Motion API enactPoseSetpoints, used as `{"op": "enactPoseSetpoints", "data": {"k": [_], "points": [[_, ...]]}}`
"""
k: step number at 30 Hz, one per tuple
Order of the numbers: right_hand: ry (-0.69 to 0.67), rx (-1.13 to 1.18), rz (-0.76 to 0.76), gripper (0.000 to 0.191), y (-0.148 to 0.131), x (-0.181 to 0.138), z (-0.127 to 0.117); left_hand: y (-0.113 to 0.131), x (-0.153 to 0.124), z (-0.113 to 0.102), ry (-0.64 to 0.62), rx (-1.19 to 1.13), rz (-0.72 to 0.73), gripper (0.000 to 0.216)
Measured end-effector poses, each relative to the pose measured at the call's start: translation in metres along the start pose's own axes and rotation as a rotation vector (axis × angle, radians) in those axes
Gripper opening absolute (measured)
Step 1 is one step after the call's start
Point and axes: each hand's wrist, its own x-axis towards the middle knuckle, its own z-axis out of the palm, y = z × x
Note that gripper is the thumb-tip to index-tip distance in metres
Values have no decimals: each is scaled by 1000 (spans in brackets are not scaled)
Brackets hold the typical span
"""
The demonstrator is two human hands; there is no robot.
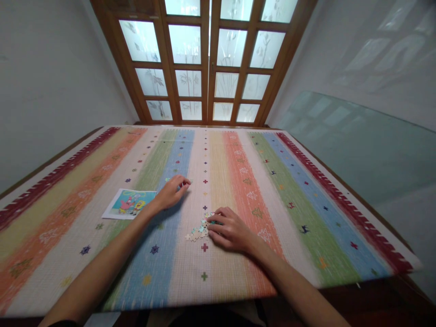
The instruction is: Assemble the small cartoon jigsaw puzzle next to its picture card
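And here's the left hand [173, 190], left of centre, raised on the far side of the pile, fingertips bunched close; a tiny pale speck shows at their ends, but I can't tell whether it is pinched. If it is, a loose hold could drop it onto the pale stripe of the cloth [194, 277], where it would blend in! Nearer and to the right, the right hand [228, 227] bends its fingers over the heap of jigsaw pieces [197, 234], seemingly touching its right edge; whether they clamp one, I can't tell. Pieces overlap there, so a careless sweep could scatter them leftward. Out left, the picture card [131, 203] lies close beside the left forearm: a brush of that arm could shove it askew.
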Motion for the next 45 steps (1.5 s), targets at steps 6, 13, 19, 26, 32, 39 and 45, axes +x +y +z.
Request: {"op": "enactPoseSetpoints", "data": {"k": [6,13,19,26,32,39,45], "points": [[13,-17,-5,17,-1,1,-1,40,-52,13,-254,-84,95,17],[51,-28,2,17,-1,3,-2,59,-74,34,-262,-51,132,25],[59,-44,34,17,0,1,-1,58,-76,31,-231,9,125,23],[50,-16,46,13,-2,2,-3,66,-92,19,-267,-34,74,13],[2,20,6,12,-6,3,-2,68,-100,20,-264,-38,57,10],[-2,43,16,12,-6,1,2,70,-104,25,-258,-150,-21,5],[-22,33,5,12,-8,2,4,67,-105,22,-189,-154,-14,10]]}}
